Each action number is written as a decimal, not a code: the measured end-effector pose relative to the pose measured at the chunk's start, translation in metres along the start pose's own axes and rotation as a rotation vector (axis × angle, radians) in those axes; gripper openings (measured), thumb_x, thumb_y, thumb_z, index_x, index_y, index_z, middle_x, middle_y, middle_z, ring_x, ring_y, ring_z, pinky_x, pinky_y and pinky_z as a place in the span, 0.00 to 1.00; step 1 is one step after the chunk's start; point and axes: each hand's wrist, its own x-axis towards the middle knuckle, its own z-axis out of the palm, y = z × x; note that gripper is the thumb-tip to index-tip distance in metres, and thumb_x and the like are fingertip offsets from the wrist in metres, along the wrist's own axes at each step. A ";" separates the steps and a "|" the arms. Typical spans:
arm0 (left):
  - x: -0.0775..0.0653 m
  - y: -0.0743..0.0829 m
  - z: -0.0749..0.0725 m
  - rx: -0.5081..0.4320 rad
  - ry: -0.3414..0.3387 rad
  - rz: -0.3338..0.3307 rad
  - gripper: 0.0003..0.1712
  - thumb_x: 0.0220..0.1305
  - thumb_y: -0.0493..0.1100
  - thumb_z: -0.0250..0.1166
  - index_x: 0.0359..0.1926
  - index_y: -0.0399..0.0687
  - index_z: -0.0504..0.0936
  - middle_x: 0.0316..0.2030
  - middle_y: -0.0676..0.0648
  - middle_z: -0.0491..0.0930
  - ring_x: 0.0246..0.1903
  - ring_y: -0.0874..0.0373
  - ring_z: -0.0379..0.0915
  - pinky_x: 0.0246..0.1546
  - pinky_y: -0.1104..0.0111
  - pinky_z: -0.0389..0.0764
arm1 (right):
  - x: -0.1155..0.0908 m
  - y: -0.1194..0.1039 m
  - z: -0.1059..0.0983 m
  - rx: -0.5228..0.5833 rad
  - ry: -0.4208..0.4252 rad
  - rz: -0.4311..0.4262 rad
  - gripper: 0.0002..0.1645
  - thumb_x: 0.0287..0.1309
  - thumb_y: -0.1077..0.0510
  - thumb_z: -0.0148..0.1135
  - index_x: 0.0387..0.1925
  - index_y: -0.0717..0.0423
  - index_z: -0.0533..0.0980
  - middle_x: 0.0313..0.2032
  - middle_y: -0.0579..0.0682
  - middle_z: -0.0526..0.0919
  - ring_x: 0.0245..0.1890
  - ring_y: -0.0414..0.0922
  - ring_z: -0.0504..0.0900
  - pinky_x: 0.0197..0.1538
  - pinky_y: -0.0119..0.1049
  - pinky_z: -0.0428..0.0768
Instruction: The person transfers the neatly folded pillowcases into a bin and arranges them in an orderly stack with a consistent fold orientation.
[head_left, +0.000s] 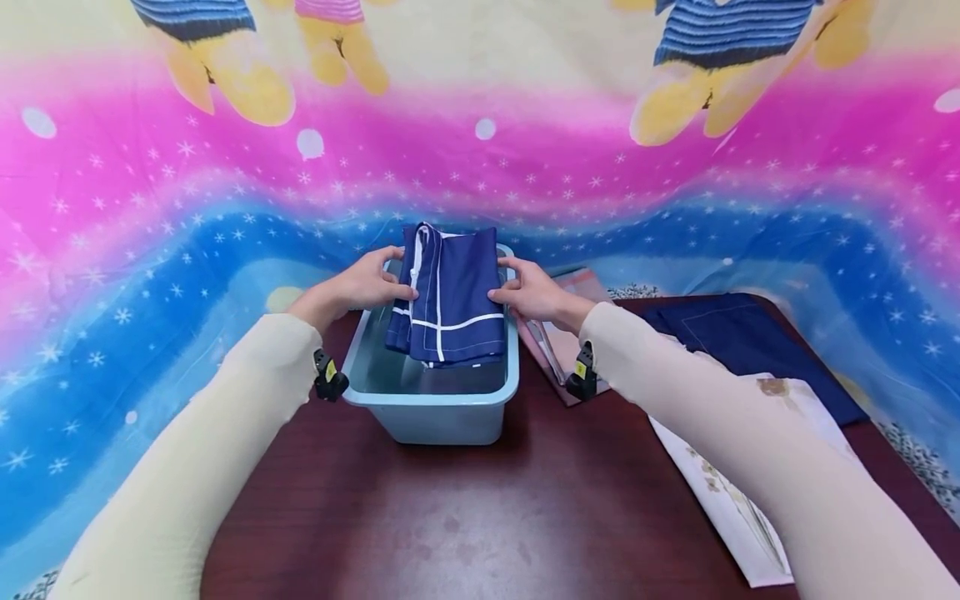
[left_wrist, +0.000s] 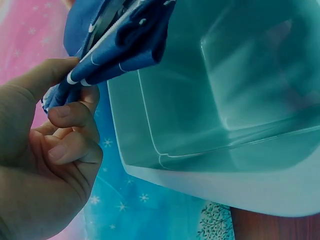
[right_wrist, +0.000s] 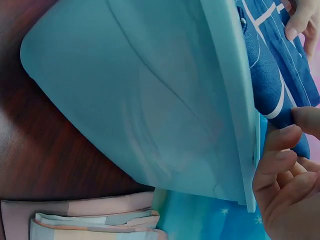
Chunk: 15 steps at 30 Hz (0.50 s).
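Both hands hold a folded navy cloth [head_left: 468, 283] with white stripes over the mouth of a light blue plastic tub [head_left: 442, 402]. My left hand [head_left: 367, 285] pinches the cloth's left edge between thumb and fingers. At the opposite edge, my right hand [head_left: 534, 292] grips it the same way. In the left wrist view the layered folds of the cloth [left_wrist: 117, 52] show beside the thumb, and the tub's inside [left_wrist: 190, 100] lies below. The right wrist view has the cloth [right_wrist: 267, 75] just past the tub's rim [right_wrist: 232, 65].
Right of the tub lies a folded pink and grey checked cloth [head_left: 558, 333]. Farther right are a plain navy folded cloth [head_left: 750, 342] and a white cloth with a floral print [head_left: 738, 492], partly under the right forearm. A patterned curtain [head_left: 480, 167] hangs behind the dark wooden table [head_left: 450, 517].
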 end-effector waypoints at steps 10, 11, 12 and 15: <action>0.006 -0.008 0.003 0.034 0.008 -0.020 0.43 0.69 0.44 0.65 0.76 0.42 0.52 0.58 0.30 0.80 0.49 0.47 0.82 0.49 0.58 0.77 | 0.007 -0.003 0.007 -0.104 0.000 -0.025 0.40 0.74 0.56 0.55 0.79 0.54 0.50 0.40 0.59 0.88 0.21 0.41 0.70 0.34 0.37 0.67; 0.007 -0.010 0.004 0.038 0.006 -0.019 0.43 0.69 0.44 0.65 0.76 0.41 0.51 0.58 0.30 0.80 0.51 0.45 0.82 0.52 0.56 0.77 | 0.008 -0.002 0.008 -0.118 0.005 -0.021 0.40 0.74 0.56 0.55 0.79 0.54 0.50 0.43 0.60 0.88 0.24 0.42 0.72 0.36 0.38 0.68; 0.008 -0.011 0.005 0.041 0.001 -0.015 0.43 0.69 0.43 0.64 0.76 0.40 0.51 0.59 0.29 0.79 0.53 0.44 0.81 0.55 0.54 0.77 | 0.009 -0.002 0.008 -0.134 0.008 -0.019 0.40 0.73 0.56 0.56 0.79 0.55 0.50 0.45 0.62 0.88 0.27 0.42 0.76 0.38 0.37 0.69; 0.010 -0.013 0.009 0.056 -0.004 -0.002 0.44 0.69 0.42 0.64 0.76 0.38 0.51 0.61 0.27 0.76 0.60 0.38 0.77 0.63 0.48 0.74 | 0.012 -0.001 0.010 -0.178 0.016 -0.009 0.41 0.73 0.56 0.57 0.79 0.56 0.51 0.49 0.64 0.87 0.37 0.46 0.83 0.42 0.37 0.72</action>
